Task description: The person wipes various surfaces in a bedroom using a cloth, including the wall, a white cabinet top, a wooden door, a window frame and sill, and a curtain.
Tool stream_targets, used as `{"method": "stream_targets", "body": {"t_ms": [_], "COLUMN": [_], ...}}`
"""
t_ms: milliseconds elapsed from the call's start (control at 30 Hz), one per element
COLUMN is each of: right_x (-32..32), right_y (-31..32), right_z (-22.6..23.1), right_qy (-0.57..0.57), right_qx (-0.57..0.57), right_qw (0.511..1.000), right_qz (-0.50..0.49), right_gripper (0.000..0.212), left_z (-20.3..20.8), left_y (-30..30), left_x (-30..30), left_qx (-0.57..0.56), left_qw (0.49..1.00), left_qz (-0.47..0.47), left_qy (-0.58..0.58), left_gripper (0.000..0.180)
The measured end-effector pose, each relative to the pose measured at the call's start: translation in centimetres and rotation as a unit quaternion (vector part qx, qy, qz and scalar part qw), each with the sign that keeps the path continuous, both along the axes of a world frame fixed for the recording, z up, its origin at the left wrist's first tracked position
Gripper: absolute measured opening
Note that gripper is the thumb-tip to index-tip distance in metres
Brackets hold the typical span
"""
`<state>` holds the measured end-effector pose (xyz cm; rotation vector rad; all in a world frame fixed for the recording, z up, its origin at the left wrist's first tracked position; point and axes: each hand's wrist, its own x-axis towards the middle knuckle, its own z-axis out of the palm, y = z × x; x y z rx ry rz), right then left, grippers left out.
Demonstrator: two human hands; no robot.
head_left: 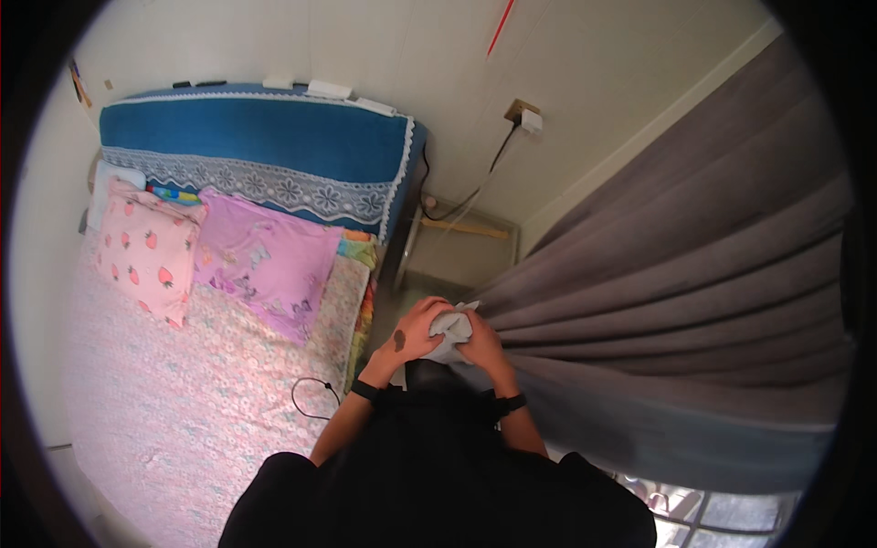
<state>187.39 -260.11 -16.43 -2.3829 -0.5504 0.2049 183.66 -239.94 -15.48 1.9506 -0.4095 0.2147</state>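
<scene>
A crumpled pale grey-white cloth (452,324) is bunched between my two hands in front of my body. My left hand (418,331) is closed on its left side, fingers curled over the top, with a dark mark on the back of the hand. On the other side, my right hand (481,345) grips the cloth's right part. Dark bands circle both wrists. Part of the cloth hangs below the hands, and my dark shirt hides its lower end.
Left of me lies a bed with a pink floral sheet (219,384), a strawberry-print pillow (146,251) and a purple pillow (265,260). Behind them rises a blue-covered headboard (247,128). A small bedside table (470,242) stands ahead; a grey curtain (676,274) hangs at right.
</scene>
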Motion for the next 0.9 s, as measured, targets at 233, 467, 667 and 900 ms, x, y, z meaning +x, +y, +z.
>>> {"method": "stream_targets", "body": {"t_ms": [233,467,667,900], "right_x": [15.4,27.4,34.9,40.2], "right_y": [2.9,0.7,-3.9,-8.0], "right_z": [1.5,4.3,5.5,11.4], "right_qy": [-0.009,0.026,-0.027,-0.148], "right_qx": [0.154,0.261,0.365,0.424], "right_qw": [0.985,0.962,0.931,0.888], "right_qz": [0.072,0.077,-0.011,-0.096], "right_gripper": [0.044,0.047,0.035,0.033], "left_z": [3.3,4.6,5.5,11.4], "left_y": [1.9,0.4,-3.3,-6.6], "left_x": [11.3,22.3,30.9,41.3], "left_qx": [0.023,-0.034,-0.114,-0.072], "left_qw": [0.997,0.995,0.985,0.948], "left_qz": [0.077,0.098,-0.058,-0.26], "left_qy": [-0.003,0.002,0.115,0.169], "left_gripper": [0.055,0.076,0.097,0.092]}}
